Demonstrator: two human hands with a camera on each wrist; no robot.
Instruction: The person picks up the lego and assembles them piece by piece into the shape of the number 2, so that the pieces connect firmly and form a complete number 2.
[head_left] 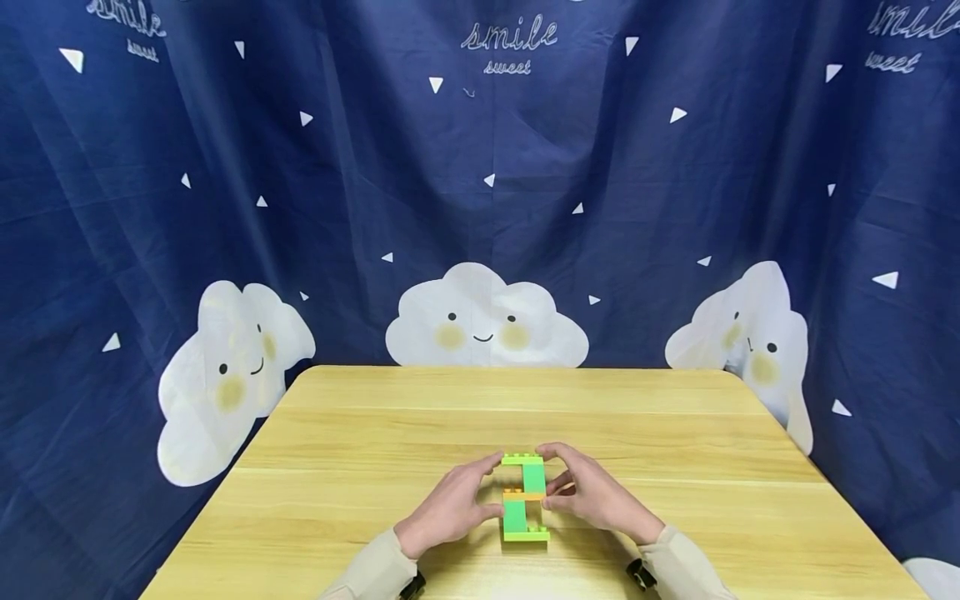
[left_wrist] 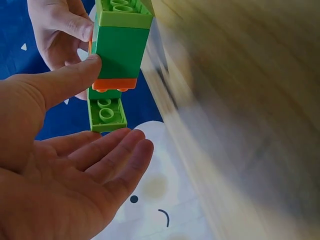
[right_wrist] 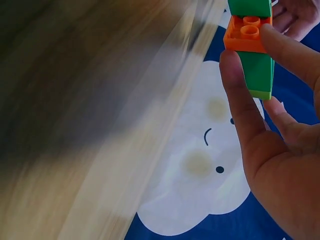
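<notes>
A tower of toy building blocks (head_left: pixel 514 516) stands upright between both hands. A lime plate (head_left: pixel 522 459) tops it, then a green block, an orange plate (right_wrist: pixel 245 35), another green block (left_wrist: pixel 122 52) offset to the left, and a lime plate at the bottom. From the left side, my left hand (head_left: pixel 453 504) holds it, thumb on the lower green block and fingertips at the end of the top plate. Opposite, my right hand (head_left: pixel 596 493) grips it with the thumb at the orange plate, forefinger at the top plate and other fingers curled beside the upper green block.
A light wooden table (head_left: pixel 360 433) lies under the hands, its far edge well beyond the blocks. Behind it hangs a dark blue curtain (head_left: pixel 360 167) printed with white clouds and triangles. Both sleeves (head_left: pixel 375 567) are pale, with black straps at the wrists.
</notes>
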